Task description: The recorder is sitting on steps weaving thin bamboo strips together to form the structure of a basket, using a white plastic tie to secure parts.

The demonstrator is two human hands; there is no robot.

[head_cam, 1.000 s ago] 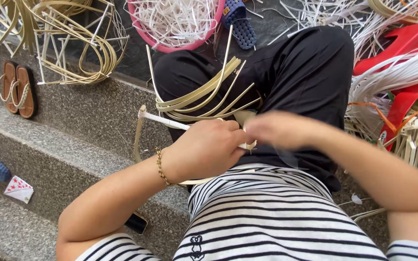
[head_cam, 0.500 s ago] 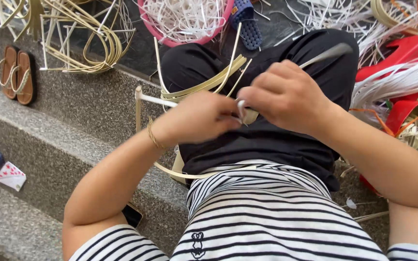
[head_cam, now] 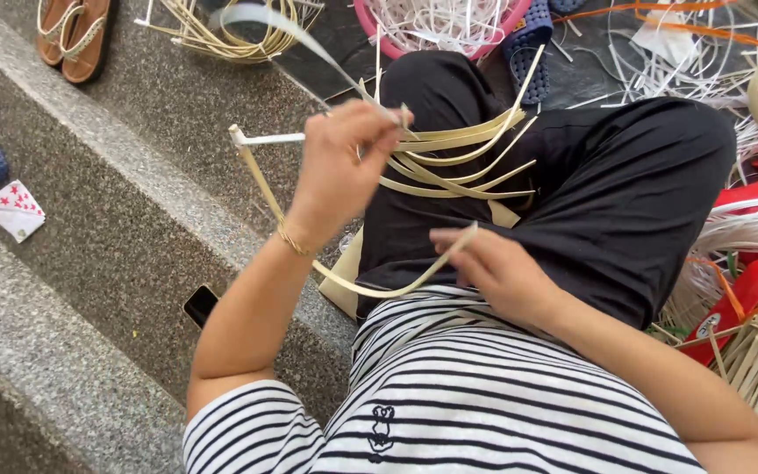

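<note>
Left hand (head_cam: 344, 167) raised at centre frame, fingers pinched, wrist bent, forearm running to lower left. Right hand (head_cam: 493, 268) lower, right of centre, fingers loosely curled.

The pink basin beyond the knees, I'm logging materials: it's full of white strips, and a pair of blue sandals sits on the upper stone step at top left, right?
Not quite. In the head view the pink basin does hold white strips, but the sandals on that step are tan-brown, not blue.

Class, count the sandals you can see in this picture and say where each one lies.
2: both sandals lie side by side at the top left, on the stone floor above the step; the frame edge crops them.
</note>
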